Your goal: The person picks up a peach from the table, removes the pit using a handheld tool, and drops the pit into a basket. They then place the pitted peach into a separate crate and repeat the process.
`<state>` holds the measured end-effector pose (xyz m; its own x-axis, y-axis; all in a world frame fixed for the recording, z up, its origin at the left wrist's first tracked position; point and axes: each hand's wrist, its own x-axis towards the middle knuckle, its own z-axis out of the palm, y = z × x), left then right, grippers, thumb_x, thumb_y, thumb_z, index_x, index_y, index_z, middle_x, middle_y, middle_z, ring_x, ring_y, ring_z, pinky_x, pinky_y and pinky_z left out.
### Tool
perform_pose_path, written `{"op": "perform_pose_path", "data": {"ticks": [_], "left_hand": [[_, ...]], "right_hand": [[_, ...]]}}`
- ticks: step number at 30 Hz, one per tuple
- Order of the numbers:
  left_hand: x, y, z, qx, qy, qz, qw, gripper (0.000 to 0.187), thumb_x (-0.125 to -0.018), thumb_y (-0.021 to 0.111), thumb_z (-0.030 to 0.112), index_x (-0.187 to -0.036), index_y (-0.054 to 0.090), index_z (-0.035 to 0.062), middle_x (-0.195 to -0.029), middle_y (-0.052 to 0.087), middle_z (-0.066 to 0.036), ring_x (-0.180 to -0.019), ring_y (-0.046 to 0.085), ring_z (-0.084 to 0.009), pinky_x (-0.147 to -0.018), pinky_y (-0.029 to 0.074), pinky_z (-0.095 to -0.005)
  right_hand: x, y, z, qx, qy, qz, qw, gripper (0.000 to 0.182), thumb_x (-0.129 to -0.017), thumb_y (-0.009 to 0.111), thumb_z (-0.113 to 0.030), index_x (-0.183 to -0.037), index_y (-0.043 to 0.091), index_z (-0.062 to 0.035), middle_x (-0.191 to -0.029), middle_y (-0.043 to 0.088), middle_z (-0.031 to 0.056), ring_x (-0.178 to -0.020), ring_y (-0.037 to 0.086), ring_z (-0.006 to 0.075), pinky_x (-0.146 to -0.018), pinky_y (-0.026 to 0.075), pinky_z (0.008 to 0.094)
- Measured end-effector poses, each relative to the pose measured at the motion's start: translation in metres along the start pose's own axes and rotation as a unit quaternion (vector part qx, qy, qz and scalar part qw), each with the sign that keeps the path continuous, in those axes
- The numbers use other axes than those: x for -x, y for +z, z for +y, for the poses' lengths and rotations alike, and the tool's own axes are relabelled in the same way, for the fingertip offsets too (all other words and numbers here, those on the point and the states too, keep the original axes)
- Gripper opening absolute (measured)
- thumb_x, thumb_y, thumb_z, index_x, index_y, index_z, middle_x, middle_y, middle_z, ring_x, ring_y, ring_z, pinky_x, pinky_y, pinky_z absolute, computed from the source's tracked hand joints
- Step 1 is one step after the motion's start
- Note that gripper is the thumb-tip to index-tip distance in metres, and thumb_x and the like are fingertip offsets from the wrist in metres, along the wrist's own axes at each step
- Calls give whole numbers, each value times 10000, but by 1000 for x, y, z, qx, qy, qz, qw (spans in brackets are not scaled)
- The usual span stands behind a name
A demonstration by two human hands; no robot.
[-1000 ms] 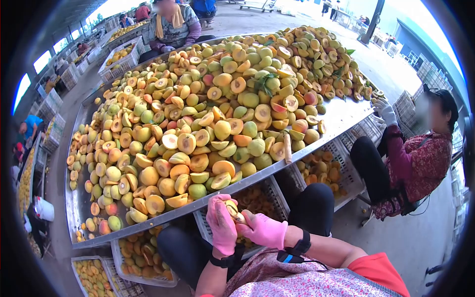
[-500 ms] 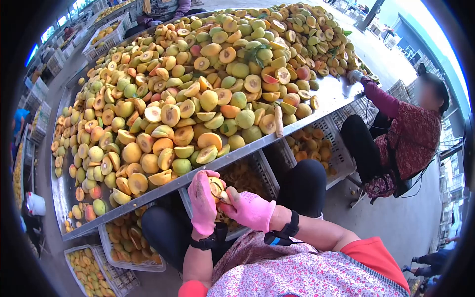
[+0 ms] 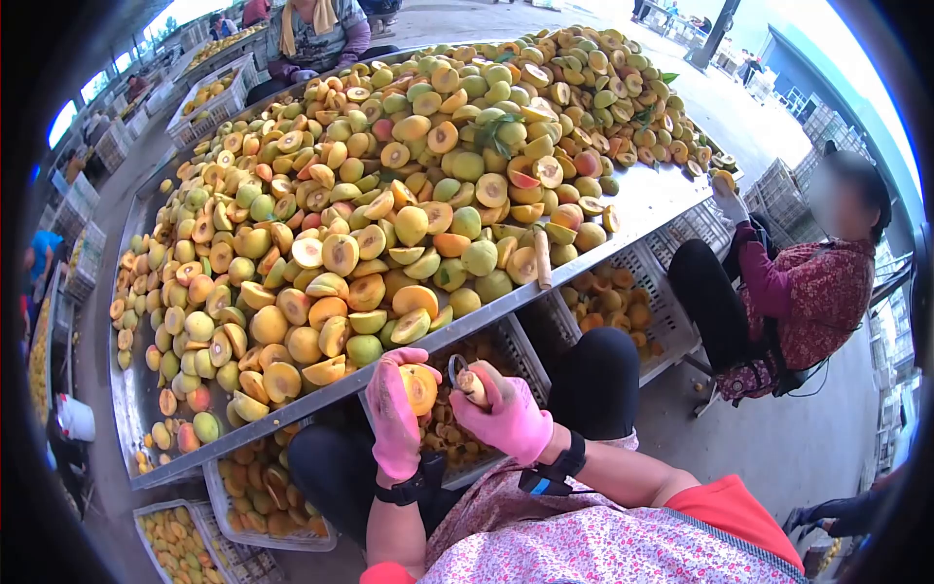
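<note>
My left hand [image 3: 395, 414], in a pink glove, is closed round a yellow peach half [image 3: 420, 389] with its cut face showing. Beside it, my right hand [image 3: 511, 417], gloved alike, grips a pitting tool [image 3: 473, 387] with a pale handle and a curved metal loop at its tip. The loop is apart from the peach half. Both hands are above a crate of fruit pieces [image 3: 462, 428], in front of the metal table's edge. Heaped on the table are many halved peaches [image 3: 365, 292], cut faces and skins mixed.
The metal table's rim [image 3: 321, 407] runs just beyond my hands. A wooden-handled stick [image 3: 543, 260] lies on that edge. Crates of peach halves [image 3: 263, 487] stand below. At the right sits a co-worker [image 3: 803, 282], one gloved hand holding a fruit piece; another person [image 3: 321, 39] sits across the table.
The pitting tool has come away from the peach half, and my right hand has moved right. The co-worker's hand has drawn back from the table with a fruit piece. The view has shifted slightly.
</note>
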<state>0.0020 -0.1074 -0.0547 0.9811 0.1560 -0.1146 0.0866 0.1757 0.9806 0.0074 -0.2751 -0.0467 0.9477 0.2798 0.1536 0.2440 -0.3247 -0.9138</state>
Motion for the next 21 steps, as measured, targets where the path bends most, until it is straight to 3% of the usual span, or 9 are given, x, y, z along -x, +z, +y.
{"op": "perform_pose_path", "data": {"ticks": [3, 5, 9, 10, 11, 12, 16, 19, 21], "left_hand": [[-1, 6, -16, -81, 73, 16, 994, 460, -1104, 329, 350, -1122, 608, -15, -1044, 676, -143, -936, 660, -253, -864, 504, -373], [-5, 8, -16, -162, 215, -4, 963, 478, -1103, 336, 351, -1121, 624, -31, -1120, 659, -159, -1062, 637, -277, -964, 463, -369], [-10, 10, -40, -7, 108, -14, 994, 699, -1039, 398, 606, -1228, 610, -33, -1093, 655, -145, -952, 651, -212, -858, 537, -358], [-13, 8, -53, 35, 29, -16, 999, 727, -1022, 353, 667, -1210, 611, 14, -1043, 631, -75, -812, 629, -156, -663, 529, -281], [1, 23, -21, -96, 35, 40, 994, 710, -1014, 365, 670, -1201, 603, 27, -1002, 619, -73, -742, 591, -149, -648, 495, -297], [3, 24, -19, -35, 66, -25, 997, 703, -1039, 440, 611, -1263, 619, -31, -1046, 674, -96, -922, 657, -225, -812, 562, -324], [3, 23, -33, -50, 37, -26, 998, 640, -1053, 444, 560, -1247, 634, -20, -1059, 672, -86, -936, 645, -208, -820, 549, -318], [2, 18, -44, -205, 152, -29, 967, 559, -1055, 477, 485, -1245, 638, -15, -1072, 690, -118, -966, 661, -248, -876, 546, -383], [-4, 24, -47, 82, 0, -107, 991, 491, -1010, 591, 370, -1317, 602, -13, -1241, 663, -186, -1129, 641, -331, -996, 503, -452]], "right_hand": [[-26, -7, 1, 47, -130, 4, 990, 462, -910, 739, -242, -1318, 568, -109, -910, 725, 164, -827, 722, 377, -674, 570, 413], [-31, -14, -2, 156, -102, -107, 977, 510, -910, 722, -321, -1339, 549, -106, -878, 711, 155, -788, 710, 382, -663, 559, 435], [-28, -7, 6, 158, -28, -169, 972, 347, -920, 701, -343, -1173, 593, -131, -875, 706, 131, -801, 710, 361, -672, 558, 446], [-25, -3, 19, 100, -62, -113, 987, 305, -928, 688, -333, -1114, 571, -121, -845, 699, 124, -778, 709, 357, -654, 552, 438], [-23, -3, 20, 121, -85, -84, 985, 321, -909, 666, -254, -1181, 564, -116, -834, 695, 140, -784, 702, 368, -663, 541, 438], [-22, -8, 17, 120, -79, -102, 984, 371, -904, 675, -246, -1233, 551, -128, -860, 700, 140, -805, 703, 364, -688, 545, 435], [-25, -26, 15, 26, -77, -133, 988, 465, -881, 696, -217, -1318, 556, -146, -927, 710, 145, -879, 703, 357, -771, 548, 430], [-32, -31, 23, 45, -34, -168, 984, 452, -868, 702, -214, -1299, 592, -134, -939, 712, 151, -920, 698, 356, -807, 543, 429], [-31, -36, 23, 63, -39, -187, 980, 418, -902, 692, -259, -1290, 581, -151, -977, 709, 116, -855, 712, 317, -747, 549, 400]]}}
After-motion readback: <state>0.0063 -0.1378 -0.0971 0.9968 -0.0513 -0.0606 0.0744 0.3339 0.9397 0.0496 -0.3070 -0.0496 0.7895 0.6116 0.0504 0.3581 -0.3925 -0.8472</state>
